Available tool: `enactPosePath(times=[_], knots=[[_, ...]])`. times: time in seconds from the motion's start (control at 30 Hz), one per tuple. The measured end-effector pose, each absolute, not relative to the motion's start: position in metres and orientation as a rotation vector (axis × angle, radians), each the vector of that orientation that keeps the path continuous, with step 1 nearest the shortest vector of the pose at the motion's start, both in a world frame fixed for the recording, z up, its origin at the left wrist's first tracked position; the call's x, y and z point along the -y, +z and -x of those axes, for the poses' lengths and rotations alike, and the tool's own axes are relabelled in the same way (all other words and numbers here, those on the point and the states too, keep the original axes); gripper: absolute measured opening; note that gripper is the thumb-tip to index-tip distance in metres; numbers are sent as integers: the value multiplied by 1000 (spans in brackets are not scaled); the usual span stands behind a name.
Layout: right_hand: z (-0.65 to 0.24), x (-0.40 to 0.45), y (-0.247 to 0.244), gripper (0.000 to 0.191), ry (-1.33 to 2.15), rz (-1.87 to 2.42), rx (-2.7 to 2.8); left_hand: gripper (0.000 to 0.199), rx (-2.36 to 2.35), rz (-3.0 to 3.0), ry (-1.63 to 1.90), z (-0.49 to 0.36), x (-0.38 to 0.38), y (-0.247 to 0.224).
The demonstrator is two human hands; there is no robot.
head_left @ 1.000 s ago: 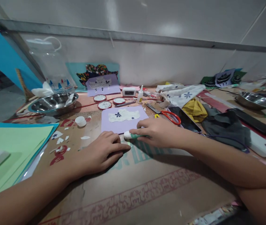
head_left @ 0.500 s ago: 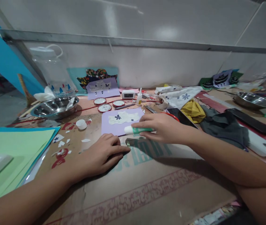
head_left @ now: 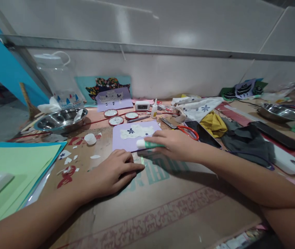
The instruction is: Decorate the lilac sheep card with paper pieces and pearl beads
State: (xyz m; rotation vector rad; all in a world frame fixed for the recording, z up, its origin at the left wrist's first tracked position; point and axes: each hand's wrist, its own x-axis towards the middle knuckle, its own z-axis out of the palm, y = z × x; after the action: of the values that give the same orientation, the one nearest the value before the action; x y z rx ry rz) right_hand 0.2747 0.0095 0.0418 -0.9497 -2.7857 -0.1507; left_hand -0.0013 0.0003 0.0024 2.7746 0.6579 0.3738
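Observation:
My right hand is wrapped round a glue stick with a green label and a white end. It holds the stick nearly level over the front edge of a purple card. On that card lies a wavy white fabric piece with dark flowers. My left hand rests on the cardboard in front of the card, index finger stretched to the right. By that fingertip is a small, thin greenish strip. A white cap and white scraps lie left of the card.
Scissors with orange handles lie beside a phone on the right. Behind the card are round red-rimmed lids, a small glue bottle and a digital clock. A metal bowl and green paper sheets stand left.
My right hand has shifted slightly left and down with the glue stick, so the scissors show more fully. My left hand stays nearly in place.

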Motion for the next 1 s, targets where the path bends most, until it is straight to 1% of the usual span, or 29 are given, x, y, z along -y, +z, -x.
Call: enactPosePath(times=[0.13, 0.2, 0.3, 0.43, 0.5, 0.6, 0.7, 0.87, 1.0], knots=[[-290, -25, 54, 55, 79, 1066, 2410, 32, -655, -2785, 376, 1, 3, 4], [-303, -36, 61, 54, 172, 1039, 2220, 33, -650, -2799, 430, 1, 4, 3], [-325, -57, 63, 42, 353, 1069, 1938, 33, -678, -2810, 542, 2, 5, 0], [-351, -87, 47, 48, 673, 1196, 1570, 34, -701, -2798, 636, 2, 4, -6], [-359, -98, 36, 50, 663, 1261, 1520, 31, -714, -2789, 653, 2, 3, -8], [-365, -109, 25, 49, 587, 1355, 1481, 20, -752, -2773, 722, 1, 1, -10], [-365, -119, 23, 46, 531, 1429, 1467, 11, -728, -2791, 807, 2, -1, -11], [-340, -128, 37, 39, 448, 1415, 1539, 14, -673, -2824, 887, 3, -3, -8], [-299, -127, 45, 39, 400, 1334, 1728, 14, -649, -2843, 916, 1, -3, -7]])
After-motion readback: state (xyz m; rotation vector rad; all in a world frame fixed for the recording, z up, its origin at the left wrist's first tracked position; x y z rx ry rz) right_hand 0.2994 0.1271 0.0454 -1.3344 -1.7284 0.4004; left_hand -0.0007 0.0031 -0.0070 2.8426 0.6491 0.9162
